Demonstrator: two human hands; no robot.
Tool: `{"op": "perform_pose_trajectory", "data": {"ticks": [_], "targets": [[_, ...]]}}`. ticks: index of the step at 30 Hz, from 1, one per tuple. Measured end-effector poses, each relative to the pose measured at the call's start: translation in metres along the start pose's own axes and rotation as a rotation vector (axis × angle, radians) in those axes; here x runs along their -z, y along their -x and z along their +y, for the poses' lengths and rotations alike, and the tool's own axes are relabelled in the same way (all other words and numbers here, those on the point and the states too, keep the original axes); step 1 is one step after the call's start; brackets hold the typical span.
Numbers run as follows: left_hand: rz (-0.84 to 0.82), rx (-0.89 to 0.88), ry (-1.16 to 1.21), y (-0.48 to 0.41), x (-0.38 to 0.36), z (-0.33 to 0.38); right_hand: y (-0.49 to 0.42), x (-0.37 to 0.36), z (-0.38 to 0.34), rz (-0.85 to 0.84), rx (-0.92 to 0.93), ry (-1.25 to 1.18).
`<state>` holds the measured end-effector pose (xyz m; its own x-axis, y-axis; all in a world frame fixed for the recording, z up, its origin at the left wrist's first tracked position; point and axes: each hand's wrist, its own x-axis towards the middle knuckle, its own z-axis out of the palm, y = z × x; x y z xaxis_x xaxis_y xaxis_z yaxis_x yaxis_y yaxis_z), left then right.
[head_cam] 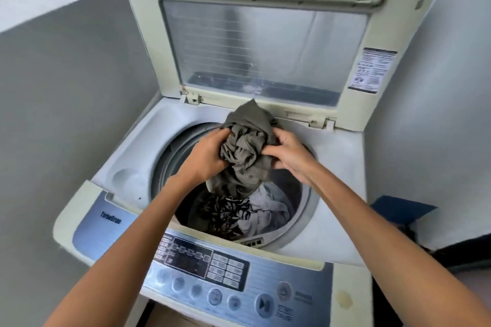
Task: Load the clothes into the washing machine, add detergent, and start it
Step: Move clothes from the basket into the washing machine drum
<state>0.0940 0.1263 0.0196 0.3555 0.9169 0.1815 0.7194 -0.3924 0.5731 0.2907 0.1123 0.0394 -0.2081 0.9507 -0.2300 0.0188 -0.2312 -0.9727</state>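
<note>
Two-handed, bunching crumpled olive-grey cloth garment (245, 150) between left hand (206, 155) and right hand (288, 152) — fingers pinching its folds — directly above round open grey washer drum (170, 156), tail hanging downward inside.

Both bare arms reach forward and angle in toward each other. Left hand (206, 155) and right hand (288, 151) sit close together, fingers curled and clenched shut, palms facing inward. Thumbs look tucked in, though that's hard to see.
</note>
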Motion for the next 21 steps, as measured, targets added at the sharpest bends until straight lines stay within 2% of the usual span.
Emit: {"op": "perform_pose_trajectory", "data": {"ticks": [2,4,6,9,15,21], "targets": [[-0.183,0.119,-0.198,0.006,0.000,-0.030,-0.014,-0.015,0.020,-0.106,-0.160,0.139],[-0.453,0.261,-0.445,0.015,0.000,-0.045,-0.022,-0.025,0.040,-0.299,-0.329,0.346],[-0.599,0.317,-0.507,0.022,-0.001,-0.054,-0.029,-0.037,0.060,-0.434,-0.415,0.535],[-0.568,0.290,-0.458,0.023,-0.006,-0.056,-0.033,-0.045,0.075,-0.413,-0.398,0.569],[-0.463,0.187,-0.403,0.015,-0.018,-0.036,-0.021,-0.023,0.065,-0.196,-0.259,0.471],[-0.369,-0.010,-0.322,-0.001,-0.044,0.013,0.011,0.019,0.048,0.002,-0.028,0.484]]}}
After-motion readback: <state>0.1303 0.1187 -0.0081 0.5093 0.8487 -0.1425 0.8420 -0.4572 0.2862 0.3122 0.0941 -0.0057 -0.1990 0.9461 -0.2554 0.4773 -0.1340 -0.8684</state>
